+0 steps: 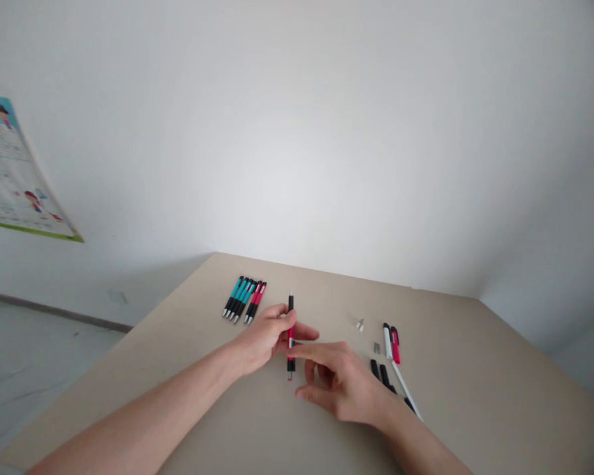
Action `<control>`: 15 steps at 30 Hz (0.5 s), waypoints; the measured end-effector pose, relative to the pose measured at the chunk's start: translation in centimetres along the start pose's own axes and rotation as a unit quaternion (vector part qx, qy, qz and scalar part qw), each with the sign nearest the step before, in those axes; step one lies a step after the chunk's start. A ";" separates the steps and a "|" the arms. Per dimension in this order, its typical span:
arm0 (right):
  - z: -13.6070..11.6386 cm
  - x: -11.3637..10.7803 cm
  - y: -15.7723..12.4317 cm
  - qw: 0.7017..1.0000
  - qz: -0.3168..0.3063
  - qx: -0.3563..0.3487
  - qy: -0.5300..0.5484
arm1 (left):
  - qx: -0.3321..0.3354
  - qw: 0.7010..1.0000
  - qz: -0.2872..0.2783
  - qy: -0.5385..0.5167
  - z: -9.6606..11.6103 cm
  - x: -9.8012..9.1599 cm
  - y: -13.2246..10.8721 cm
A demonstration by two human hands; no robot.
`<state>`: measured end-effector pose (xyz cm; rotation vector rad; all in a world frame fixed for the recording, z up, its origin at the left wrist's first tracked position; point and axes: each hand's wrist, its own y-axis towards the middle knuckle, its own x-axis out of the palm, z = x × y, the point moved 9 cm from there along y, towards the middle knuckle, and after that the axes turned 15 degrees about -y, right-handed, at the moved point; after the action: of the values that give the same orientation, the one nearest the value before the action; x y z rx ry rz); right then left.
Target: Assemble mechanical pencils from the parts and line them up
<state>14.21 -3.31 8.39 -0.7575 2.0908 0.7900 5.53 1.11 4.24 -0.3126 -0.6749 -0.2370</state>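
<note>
A red-and-black ballpoint pen [290, 338] stands out above the table, its silver tip pointing to the wall and its push button toward me. My left hand [273, 331] holds it around the middle between thumb and fingers. My right hand [339, 379] has its index finger stretched against the pen's clip end. The right thumb is spread apart from that finger, and the other fingers are partly curled. The pen's middle is partly hidden by my left thumb.
Several teal pens [235, 298] and two red pens [256, 302] lie in a row at left. To the right are a white barrel [387, 341], a red barrel [395, 345], black grips [384, 376], a white refill [406, 389], small springs [377, 348] and metal tips [360, 324]. A wall borders the table.
</note>
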 end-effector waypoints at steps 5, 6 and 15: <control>-0.7 0.7 0.1 0.997 -0.006 -0.038 -0.062 | -0.038 0.999 -0.038 -0.005 -0.5 1.1 -0.6; -0.7 0.8 0.1 0.997 -0.004 -0.047 -0.068 | -0.043 0.998 -0.050 -0.006 -0.6 1.3 -0.7; -1.6 1.0 0.4 0.992 -0.003 -0.082 -0.096 | -0.067 0.992 -0.105 -0.016 -0.9 2.1 -0.9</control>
<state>12.66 -4.49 8.52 -0.7424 1.8678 1.0009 7.42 -0.30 5.10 -0.3757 -0.7258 -0.4797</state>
